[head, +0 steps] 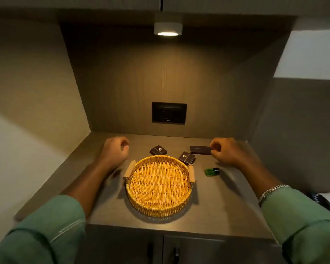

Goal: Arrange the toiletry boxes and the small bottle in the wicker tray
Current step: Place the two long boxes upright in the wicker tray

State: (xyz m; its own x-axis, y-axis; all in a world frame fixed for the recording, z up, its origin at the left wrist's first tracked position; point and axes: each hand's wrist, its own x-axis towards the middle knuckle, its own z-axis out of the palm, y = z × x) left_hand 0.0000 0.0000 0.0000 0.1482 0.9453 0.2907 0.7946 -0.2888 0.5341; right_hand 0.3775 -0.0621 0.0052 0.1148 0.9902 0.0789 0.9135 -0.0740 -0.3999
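Observation:
A round wicker tray (133, 199) with two wooden handles sits empty in the middle of the counter. Behind it lie two small square dark boxes, one at the back (158, 150) and one tilted against the tray's right rim (187, 157). A longer flat dark box (199, 150) lies to the right, and my right hand (229, 152) pinches its right end. A small green bottle (212, 171) lies on its side right of the tray. My left hand (115, 150) hovers left of the back box, fingers curled, holding nothing.
The counter (217, 210) sits in a recessed niche with walls at the back and both sides. A dark socket plate (169, 112) is on the back wall and a lamp (168, 29) shines from above. Cabinet doors with dark handles (176, 253) are below the front edge.

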